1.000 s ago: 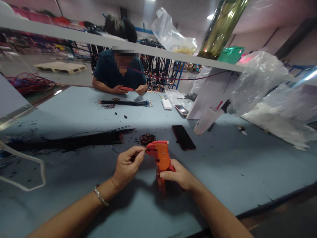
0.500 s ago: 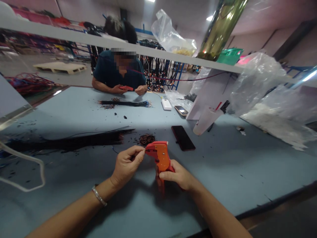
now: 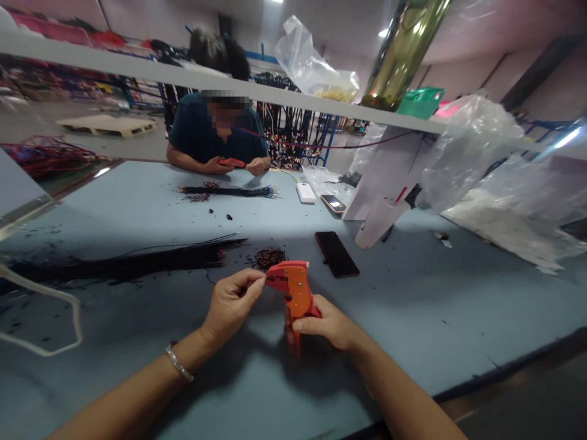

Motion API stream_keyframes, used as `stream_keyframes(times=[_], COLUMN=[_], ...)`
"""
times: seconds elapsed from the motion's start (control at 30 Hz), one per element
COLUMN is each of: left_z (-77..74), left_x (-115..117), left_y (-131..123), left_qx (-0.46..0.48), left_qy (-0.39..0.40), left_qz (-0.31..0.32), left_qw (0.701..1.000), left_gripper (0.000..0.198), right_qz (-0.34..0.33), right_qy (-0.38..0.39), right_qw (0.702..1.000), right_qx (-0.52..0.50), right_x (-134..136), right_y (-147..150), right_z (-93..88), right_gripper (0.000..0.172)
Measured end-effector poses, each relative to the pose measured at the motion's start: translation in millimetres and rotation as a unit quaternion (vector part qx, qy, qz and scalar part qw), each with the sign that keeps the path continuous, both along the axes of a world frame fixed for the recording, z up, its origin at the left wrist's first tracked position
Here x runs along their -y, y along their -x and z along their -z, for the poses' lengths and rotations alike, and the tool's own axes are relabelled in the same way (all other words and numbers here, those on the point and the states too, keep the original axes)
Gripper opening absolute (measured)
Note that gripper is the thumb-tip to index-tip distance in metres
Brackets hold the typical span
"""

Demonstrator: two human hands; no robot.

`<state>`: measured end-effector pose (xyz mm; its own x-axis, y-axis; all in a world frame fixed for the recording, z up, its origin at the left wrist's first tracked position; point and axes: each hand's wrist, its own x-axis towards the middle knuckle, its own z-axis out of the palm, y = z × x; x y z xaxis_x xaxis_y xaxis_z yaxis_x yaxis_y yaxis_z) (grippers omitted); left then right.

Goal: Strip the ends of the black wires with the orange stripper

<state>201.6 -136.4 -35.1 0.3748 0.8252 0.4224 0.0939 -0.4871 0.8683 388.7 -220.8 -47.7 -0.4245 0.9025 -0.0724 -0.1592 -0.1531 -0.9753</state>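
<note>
My right hand (image 3: 332, 324) is wrapped around the handles of a red and orange wire stripper (image 3: 299, 293), held upright above the table with its jaws facing left. At those jaws, my left hand (image 3: 236, 302) pinches with thumb and forefinger. A thin dark wire (image 3: 210, 278) shows behind the left hand; its end is hidden by the fingers and jaws. Just beyond the tool lies a small pile of dark cut bits (image 3: 269, 258). To the left, a long bundle of black wires (image 3: 151, 261) rests on the table.
A black phone (image 3: 337, 253) lies beyond my right hand. Past it a plastic cup (image 3: 380, 223) leans at a tilt. Across the table a person (image 3: 215, 137) holds another red tool. A white shelf edge (image 3: 270, 91) spans overhead. Plastic bags (image 3: 472, 146) hang at right.
The view has shifted slightly, so everything sits a little further left. Both hands and the wire stripper keep nearly the same pose.
</note>
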Motion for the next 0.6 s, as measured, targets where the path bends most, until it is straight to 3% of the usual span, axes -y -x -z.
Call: stream_keyframes(times=[0.6], left_z=[3.3], left_x=[-1.0], left_y=[-2.0], left_qx=[0.023], left_qy=[0.052], left_qz=[-0.003], left_qw=[0.998], left_gripper=[0.023], right_qz=[0.036], right_qy=[-0.026], right_qw=[0.998], right_qx=[0.035], right_x=[-0.5], right_y=[7.8], right_z=[13.0], right_gripper=[0.041])
